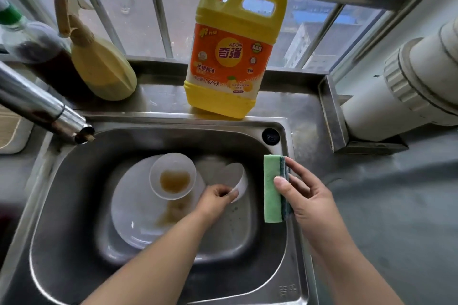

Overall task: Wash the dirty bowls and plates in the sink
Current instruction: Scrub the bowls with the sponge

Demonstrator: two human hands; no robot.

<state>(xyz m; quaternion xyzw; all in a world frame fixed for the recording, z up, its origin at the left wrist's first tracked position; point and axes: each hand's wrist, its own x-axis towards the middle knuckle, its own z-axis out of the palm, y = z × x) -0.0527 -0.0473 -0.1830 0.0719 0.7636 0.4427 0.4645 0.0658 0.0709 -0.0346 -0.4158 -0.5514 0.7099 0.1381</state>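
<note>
A steel sink point(74, 181) holds a white plate point(133, 208) smeared with brown sauce. On the plate's far part sits a white bowl point(172, 174) with brown liquid in it. To its right, my left hand point(215, 197) grips the rim of a second white bowl point(236, 178), tilted on its side. Another white dish lies partly hidden behind that bowl. My right hand point(304, 195) pinches a green sponge point(272, 188) with a dark scouring side, upright over the sink's right rim.
A yellow and orange detergent jug point(230, 57) with a pump stands on the ledge behind the sink. A yellow spray bottle point(99, 64) and a dark sauce bottle point(37, 49) stand at the back left. The tap spout point(49, 111) reaches in from the left. A white pipe point(409, 86) runs at the right.
</note>
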